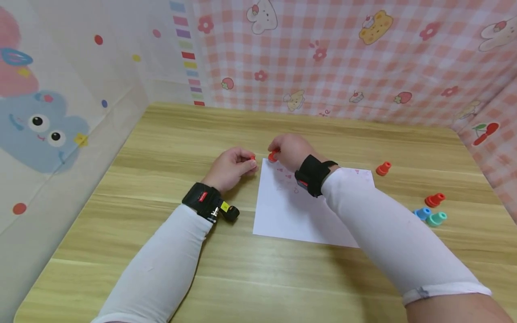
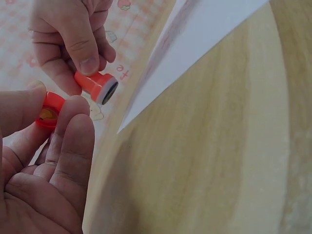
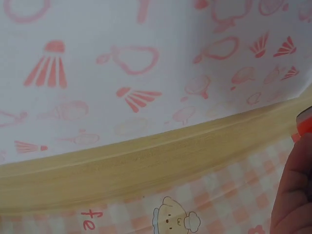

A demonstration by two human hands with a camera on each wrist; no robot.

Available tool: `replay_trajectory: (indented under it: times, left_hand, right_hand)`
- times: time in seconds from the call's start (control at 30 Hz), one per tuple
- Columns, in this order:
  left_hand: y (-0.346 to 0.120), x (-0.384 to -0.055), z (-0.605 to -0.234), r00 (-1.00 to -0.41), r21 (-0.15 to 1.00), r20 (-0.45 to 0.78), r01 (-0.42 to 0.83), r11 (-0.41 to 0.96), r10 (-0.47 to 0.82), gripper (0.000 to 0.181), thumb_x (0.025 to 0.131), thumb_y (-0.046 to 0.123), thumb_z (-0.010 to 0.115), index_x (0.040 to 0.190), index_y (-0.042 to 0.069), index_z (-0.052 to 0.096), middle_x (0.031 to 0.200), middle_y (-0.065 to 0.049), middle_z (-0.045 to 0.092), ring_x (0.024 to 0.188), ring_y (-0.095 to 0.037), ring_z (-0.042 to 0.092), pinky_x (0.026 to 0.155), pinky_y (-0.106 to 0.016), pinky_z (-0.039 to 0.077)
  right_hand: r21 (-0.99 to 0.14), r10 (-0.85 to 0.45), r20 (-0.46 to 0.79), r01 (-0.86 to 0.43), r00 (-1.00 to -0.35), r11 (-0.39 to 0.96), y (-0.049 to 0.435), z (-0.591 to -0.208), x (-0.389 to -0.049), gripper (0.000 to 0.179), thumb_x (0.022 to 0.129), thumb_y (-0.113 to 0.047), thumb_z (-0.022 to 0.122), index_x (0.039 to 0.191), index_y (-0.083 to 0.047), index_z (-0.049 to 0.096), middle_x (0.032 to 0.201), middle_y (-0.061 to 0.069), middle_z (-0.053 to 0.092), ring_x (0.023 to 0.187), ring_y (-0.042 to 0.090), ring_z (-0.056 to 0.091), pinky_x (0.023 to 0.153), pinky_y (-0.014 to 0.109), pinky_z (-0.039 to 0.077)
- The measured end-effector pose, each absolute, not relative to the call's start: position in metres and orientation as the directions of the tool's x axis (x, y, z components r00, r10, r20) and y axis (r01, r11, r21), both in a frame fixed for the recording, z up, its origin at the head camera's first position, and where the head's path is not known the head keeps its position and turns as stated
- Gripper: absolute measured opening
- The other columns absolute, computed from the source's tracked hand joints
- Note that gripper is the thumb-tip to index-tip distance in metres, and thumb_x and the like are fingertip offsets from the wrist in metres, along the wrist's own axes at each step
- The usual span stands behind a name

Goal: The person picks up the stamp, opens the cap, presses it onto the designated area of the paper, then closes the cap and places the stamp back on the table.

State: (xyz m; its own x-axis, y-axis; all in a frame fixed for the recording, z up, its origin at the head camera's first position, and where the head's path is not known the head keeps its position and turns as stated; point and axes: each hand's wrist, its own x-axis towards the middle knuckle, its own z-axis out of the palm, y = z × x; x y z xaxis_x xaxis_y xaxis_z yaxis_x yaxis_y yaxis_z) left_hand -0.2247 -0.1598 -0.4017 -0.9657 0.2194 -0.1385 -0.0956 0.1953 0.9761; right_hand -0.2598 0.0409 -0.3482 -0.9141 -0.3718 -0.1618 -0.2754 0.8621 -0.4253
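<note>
My left hand [image 1: 231,170] pinches a small red cap [image 2: 53,101] between thumb and fingers, its hollow side showing in the left wrist view. Close by, my right hand [image 1: 296,151] grips a red toy stamp [image 2: 98,87] by its narrow handle, the dark stamping face uncovered and tilted outward. Both hands are raised near the top left corner of a white sheet of paper [image 1: 278,217]. Pink-red prints, among them shuttlecock shapes [image 3: 51,66], cover part of that sheet. My right forearm hides much of the paper in the head view.
On the right side of the wooden table [image 1: 226,273] stands a red stamp [image 1: 384,168]. Nearer lie another red stamp [image 1: 435,200], a blue stamp [image 1: 422,213] and a green stamp [image 1: 437,219]. A pink checked cloth [image 1: 339,58] hangs behind the table.
</note>
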Motion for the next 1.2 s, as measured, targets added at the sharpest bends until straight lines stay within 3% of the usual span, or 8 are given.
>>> replay_trajectory:
  times: [0.23, 1.2]
  left_hand:
    - [-0.161, -0.224, -0.403, -0.97, 0.975, -0.137, -0.097, 0.198, 0.203, 0.024, 0.103, 0.006, 0.066, 0.124, -0.006, 0.064, 0.114, -0.02, 0.073, 0.1, -0.022, 0.075, 0.091, -0.031, 0.063]
    - [-0.161, -0.225, -0.402, -0.967, 0.971, -0.142, -0.094, 0.222, 0.212, 0.022, 0.103, 0.008, 0.067, 0.122, -0.003, 0.065, 0.111, -0.014, 0.072, 0.101, -0.022, 0.074, 0.092, -0.032, 0.063]
  right_hand:
    - [-0.42, -0.379, -0.202, -0.269, -0.903, 0.867, 0.033, -0.352, -0.262, 0.026, 0.101, -0.005, 0.067, 0.126, -0.008, 0.076, 0.124, 0.011, 0.074, 0.112, 0.028, 0.062, 0.112, 0.043, 0.05]
    - [-0.318, -0.446, -0.199, -0.373, -0.873, 0.872, 0.028, -0.36, -0.269, 0.024, 0.101, -0.006, 0.068, 0.123, -0.005, 0.076, 0.122, 0.012, 0.077, 0.107, 0.027, 0.066, 0.102, 0.04, 0.055]
